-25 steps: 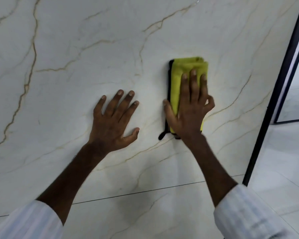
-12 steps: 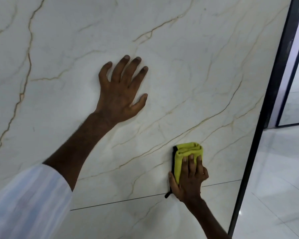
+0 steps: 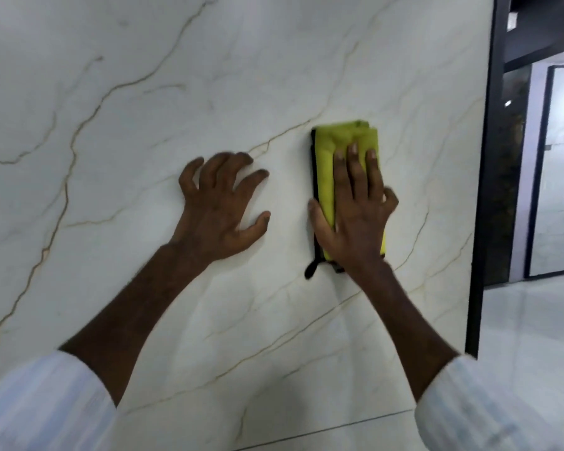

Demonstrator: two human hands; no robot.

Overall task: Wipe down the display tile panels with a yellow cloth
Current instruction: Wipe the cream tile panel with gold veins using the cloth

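Two hands on tile panel: right hand flat, fingers straight, pressing folded yellow cloth against it just left of black frame, likely for even wiping pressure; left hand, further left of frame, splayed, grasping nothing, probably bracing

text: none legible | tile panel: unmarked | yellow cloth: no label readable

Right hand lay flat on cloth against tile panel, left hand beside it at left, frame at right
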